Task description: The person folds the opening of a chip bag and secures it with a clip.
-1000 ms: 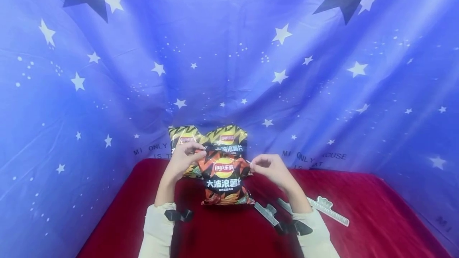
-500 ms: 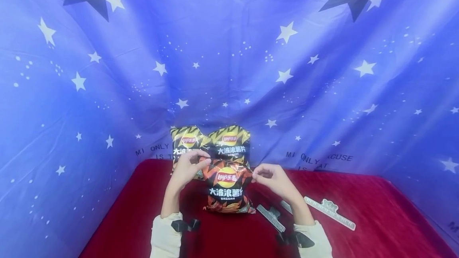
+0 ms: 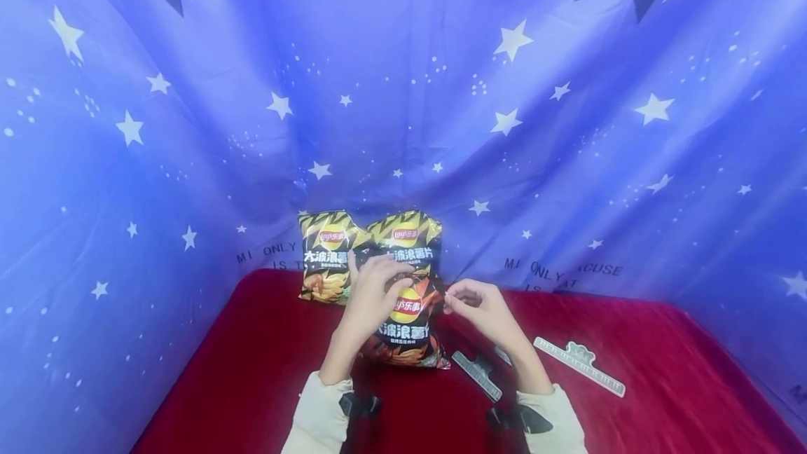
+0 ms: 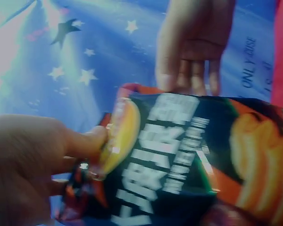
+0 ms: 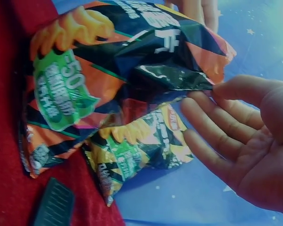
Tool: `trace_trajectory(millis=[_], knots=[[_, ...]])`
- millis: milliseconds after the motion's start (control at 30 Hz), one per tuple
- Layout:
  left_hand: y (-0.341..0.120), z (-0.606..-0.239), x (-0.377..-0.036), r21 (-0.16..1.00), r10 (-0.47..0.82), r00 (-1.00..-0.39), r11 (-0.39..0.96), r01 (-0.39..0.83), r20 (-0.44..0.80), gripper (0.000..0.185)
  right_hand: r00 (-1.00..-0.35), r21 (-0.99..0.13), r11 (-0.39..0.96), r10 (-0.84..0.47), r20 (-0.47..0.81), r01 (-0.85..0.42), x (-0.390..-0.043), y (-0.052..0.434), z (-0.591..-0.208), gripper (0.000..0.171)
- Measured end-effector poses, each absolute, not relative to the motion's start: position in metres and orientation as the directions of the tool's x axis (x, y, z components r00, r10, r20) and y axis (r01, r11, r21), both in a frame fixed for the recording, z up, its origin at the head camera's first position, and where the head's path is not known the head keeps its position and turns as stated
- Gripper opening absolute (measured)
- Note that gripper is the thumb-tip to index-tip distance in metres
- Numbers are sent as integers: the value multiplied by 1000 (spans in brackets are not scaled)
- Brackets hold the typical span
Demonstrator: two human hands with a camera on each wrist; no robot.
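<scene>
The red counter [image 3: 252, 370] lies open on its left half, giving a hand free passage from the near edge up to the far drape [image 3: 189, 160]. At far centre two yellow chip bags [image 3: 372, 244] lean against the drape and block that way. Just in front of them the orange chip bag [image 3: 406, 331] stands upright, with the left hand [image 3: 372, 296] and right hand [image 3: 479, 307] at its top corners. To the right, a dark clip [image 3: 477, 375] and a pale clip [image 3: 578, 364] lie flat, with bare red cloth between and beyond them.
</scene>
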State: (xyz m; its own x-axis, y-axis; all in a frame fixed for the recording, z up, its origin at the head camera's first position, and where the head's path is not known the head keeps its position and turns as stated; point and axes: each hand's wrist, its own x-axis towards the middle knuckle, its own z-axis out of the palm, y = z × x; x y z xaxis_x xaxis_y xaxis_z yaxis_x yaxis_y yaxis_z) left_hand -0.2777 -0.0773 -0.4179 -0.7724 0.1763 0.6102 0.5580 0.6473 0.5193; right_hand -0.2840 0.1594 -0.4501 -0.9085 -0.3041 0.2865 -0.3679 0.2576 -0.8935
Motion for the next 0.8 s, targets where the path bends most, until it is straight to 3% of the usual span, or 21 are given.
trace_trajectory(millis=[267, 533, 800], knots=[[-71, -433, -289, 512, 40, -709, 664, 546, 704, 12, -950, -902, 307, -180, 257, -302, -282, 147, -456, 24], [-71, -428, -288, 518, 60, -733, 669, 533, 677, 15, -950, -890, 333, -145, 278, -312, -281, 142, -455, 15], [-76, -429, -289, 475, 39, -677, 683, 555, 735, 11, -953, -866, 399, -139, 269, -302, -281, 144, -450, 9]])
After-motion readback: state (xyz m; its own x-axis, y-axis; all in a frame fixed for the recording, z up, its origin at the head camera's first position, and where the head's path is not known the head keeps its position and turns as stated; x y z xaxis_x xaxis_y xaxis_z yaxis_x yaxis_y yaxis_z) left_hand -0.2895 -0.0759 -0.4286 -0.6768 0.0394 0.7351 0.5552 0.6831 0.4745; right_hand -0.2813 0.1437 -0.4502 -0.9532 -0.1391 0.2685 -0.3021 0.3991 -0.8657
